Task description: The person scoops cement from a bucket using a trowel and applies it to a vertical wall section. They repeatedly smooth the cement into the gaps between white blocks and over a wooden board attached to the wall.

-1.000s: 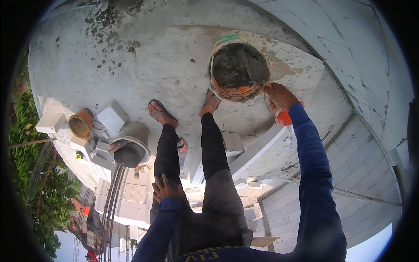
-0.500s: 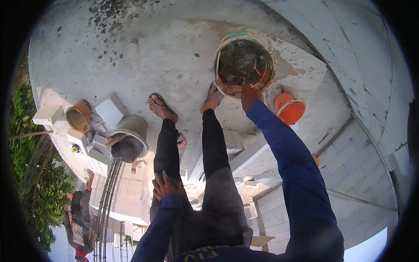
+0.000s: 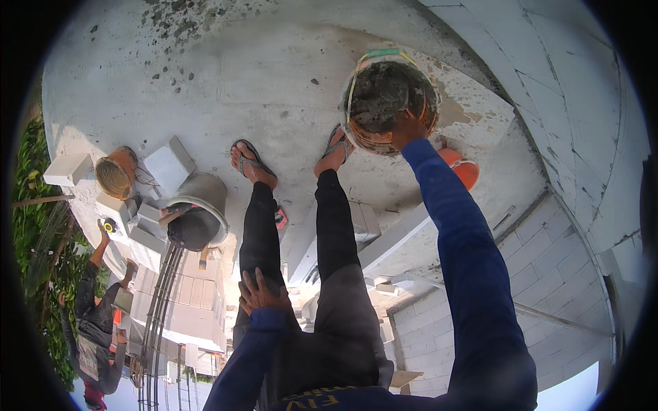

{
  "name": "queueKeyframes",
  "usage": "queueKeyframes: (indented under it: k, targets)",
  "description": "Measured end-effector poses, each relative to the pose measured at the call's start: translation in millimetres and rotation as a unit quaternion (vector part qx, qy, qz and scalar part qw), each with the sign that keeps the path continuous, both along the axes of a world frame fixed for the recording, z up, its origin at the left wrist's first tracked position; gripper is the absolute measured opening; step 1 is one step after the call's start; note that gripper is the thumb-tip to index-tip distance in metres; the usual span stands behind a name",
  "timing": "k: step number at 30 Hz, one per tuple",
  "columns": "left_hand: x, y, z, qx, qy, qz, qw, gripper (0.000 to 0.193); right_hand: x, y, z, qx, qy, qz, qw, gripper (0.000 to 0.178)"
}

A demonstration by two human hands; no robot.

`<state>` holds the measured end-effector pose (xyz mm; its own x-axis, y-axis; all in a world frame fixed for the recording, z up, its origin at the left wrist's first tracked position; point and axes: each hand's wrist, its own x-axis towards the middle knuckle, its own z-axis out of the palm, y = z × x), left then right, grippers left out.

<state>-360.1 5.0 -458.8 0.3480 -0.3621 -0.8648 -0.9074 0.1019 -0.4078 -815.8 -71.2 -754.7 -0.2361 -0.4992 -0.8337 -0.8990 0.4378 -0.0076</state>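
Note:
A bucket [image 3: 432, 140] of wet grey mortar [image 3: 379, 92] stands on the floor ahead of my right foot, its wire handle with a green grip [image 3: 382, 52] tipped to the far side. My right hand [image 3: 409, 130] is closed and reaches over the near rim into the bucket, low at the mortar. Whatever its fingers hold is hidden from view. My left hand [image 3: 262, 294] lies on my left leg near the knee, fingers spread, holding nothing.
An orange bucket [image 3: 460, 169] lies beside my right forearm. Left of my feet are a large grey bucket [image 3: 211, 192], a small dirty bucket [image 3: 115, 171] and pale blocks [image 3: 169, 163]. At far left, a co-worker [image 3: 96, 322] reaches toward a round yellow object [image 3: 110, 225]. Block walls [image 3: 548, 264] rise on the right.
My right hand has moved forward and slightly right, deeper into the bucket. My left hand stays on my leg. The co-worker has leaned in and stretched an arm to the round yellow object.

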Motion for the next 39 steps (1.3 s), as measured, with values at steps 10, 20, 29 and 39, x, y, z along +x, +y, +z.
queueKeyframes:
  k: [10, 20, 29, 39]
  targets:
    - [9, 4, -1, -0.013, 0.019, 0.014, 1.000, 0.100, 12, -85, 97, -0.065, 0.104, 0.259, 0.958, 0.044]
    - [4, 4, -7, -0.017, 0.033, 0.011, 0.999, 0.101, 13, 37, 44, 0.103, 0.107, 0.145, 0.978, 0.055]
    - [-2, -7, -9, 0.006, 0.042, -0.006, 0.999, 0.100, -75, -60, 19, -0.028, 0.072, 0.083, 0.994, 0.031]
    - [-1, -15, -4, -0.031, 0.017, -0.001, 0.999, 0.098, 7, 21, 72, 0.054, 0.028, 0.101, 0.993, 0.048]
